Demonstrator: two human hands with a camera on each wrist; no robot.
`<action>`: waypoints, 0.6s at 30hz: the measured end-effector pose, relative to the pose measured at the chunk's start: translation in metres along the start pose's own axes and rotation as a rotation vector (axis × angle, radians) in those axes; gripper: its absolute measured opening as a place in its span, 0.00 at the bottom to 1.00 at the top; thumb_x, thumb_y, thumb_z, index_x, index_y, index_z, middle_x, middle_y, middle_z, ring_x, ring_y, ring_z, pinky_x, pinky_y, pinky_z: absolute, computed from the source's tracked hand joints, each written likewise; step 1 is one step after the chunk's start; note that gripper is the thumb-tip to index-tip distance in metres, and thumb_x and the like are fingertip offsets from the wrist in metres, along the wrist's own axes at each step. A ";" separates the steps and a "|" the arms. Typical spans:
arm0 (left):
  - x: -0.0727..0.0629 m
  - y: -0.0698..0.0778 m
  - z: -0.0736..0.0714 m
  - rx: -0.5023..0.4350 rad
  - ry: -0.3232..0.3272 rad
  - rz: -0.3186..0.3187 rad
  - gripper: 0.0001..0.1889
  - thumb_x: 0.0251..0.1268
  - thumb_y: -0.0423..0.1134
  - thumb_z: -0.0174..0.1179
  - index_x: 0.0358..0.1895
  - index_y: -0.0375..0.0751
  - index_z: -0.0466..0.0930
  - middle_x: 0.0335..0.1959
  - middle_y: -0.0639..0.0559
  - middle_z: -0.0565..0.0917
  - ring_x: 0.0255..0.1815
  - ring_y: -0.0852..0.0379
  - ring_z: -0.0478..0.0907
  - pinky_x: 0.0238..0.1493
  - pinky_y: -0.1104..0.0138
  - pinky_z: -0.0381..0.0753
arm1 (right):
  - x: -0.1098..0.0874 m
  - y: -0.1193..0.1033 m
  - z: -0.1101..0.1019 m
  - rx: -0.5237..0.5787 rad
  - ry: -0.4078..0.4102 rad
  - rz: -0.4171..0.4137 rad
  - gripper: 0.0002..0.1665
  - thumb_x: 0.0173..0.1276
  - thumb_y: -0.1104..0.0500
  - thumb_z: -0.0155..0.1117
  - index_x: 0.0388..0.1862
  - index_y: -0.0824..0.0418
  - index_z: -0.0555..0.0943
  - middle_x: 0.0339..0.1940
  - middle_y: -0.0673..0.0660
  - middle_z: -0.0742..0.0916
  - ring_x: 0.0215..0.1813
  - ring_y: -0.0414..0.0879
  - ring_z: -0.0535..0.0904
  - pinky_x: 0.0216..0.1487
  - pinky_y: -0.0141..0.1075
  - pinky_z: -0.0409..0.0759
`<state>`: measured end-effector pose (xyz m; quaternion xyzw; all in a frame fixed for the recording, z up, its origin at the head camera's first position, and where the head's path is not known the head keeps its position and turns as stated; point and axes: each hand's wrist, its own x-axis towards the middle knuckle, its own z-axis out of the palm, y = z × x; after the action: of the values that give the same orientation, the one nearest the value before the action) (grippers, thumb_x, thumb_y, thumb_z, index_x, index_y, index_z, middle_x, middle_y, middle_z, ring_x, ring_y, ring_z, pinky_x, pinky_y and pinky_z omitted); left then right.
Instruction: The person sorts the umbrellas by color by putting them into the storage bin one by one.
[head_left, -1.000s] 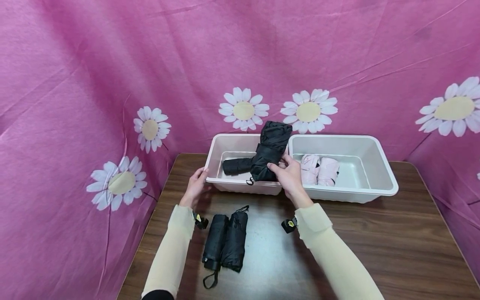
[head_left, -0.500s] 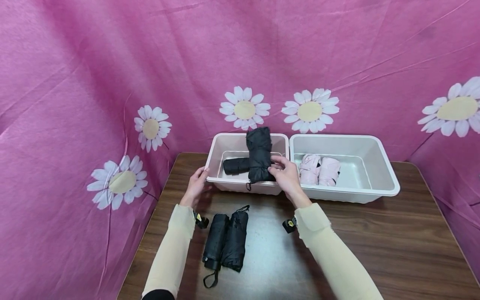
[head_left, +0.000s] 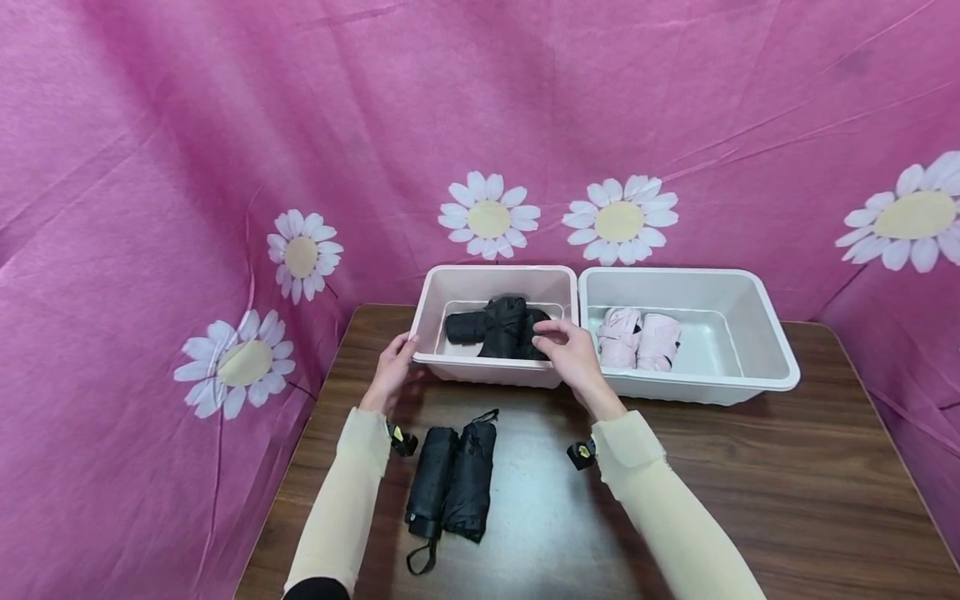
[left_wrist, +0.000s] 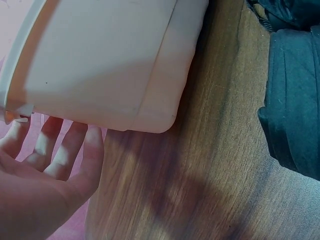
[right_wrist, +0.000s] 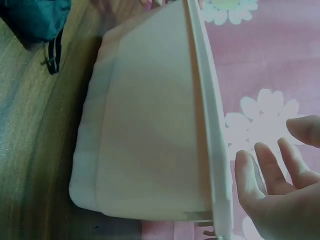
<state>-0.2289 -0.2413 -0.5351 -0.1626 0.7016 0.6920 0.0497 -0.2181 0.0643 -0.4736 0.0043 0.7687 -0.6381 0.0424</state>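
Observation:
My left hand (head_left: 392,371) grips the left end of the pinkish-white plastic bin (head_left: 491,364), its fingers against the end wall under the rim in the left wrist view. Over that bin's front right part hovers my right hand (head_left: 573,358), fingers apart and holding nothing. Inside, a black folded umbrella (head_left: 502,329) lies front to back, beside another black umbrella (head_left: 534,335) partly behind my fingers. A further black umbrella (head_left: 465,327) points left. Two more, one black umbrella (head_left: 431,475) with a wrist loop and one black umbrella (head_left: 471,479), lie side by side on the table.
A second white bin (head_left: 750,386) stands directly right of the first. It holds two pale pink folded umbrellas, a left pink umbrella (head_left: 619,337) and a right pink umbrella (head_left: 658,343). Behind the wooden table (head_left: 810,467) hangs a pink flowered cloth (head_left: 480,100).
The black umbrella in my right hand swung left, then dropped into the left bin as the fingers let go. My left hand stayed on the bin.

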 end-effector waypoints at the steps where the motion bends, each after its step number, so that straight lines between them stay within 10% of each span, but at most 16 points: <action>1: 0.000 0.000 0.000 0.002 -0.001 -0.001 0.22 0.74 0.49 0.50 0.66 0.45 0.69 0.62 0.39 0.72 0.52 0.50 0.73 0.62 0.42 0.71 | -0.001 -0.001 0.000 0.008 0.000 -0.003 0.16 0.66 0.63 0.62 0.52 0.67 0.80 0.50 0.66 0.85 0.40 0.33 0.77 0.41 0.23 0.75; 18: 0.002 -0.001 0.000 0.022 -0.011 -0.004 0.24 0.74 0.51 0.50 0.67 0.45 0.68 0.63 0.38 0.71 0.56 0.47 0.72 0.61 0.45 0.72 | -0.042 0.001 0.025 0.159 -0.117 0.011 0.15 0.66 0.68 0.60 0.51 0.72 0.78 0.41 0.64 0.85 0.34 0.37 0.81 0.43 0.39 0.86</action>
<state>-0.2300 -0.2420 -0.5370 -0.1596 0.7086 0.6849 0.0568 -0.1751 0.0418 -0.4766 -0.0255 0.7117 -0.6962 0.0903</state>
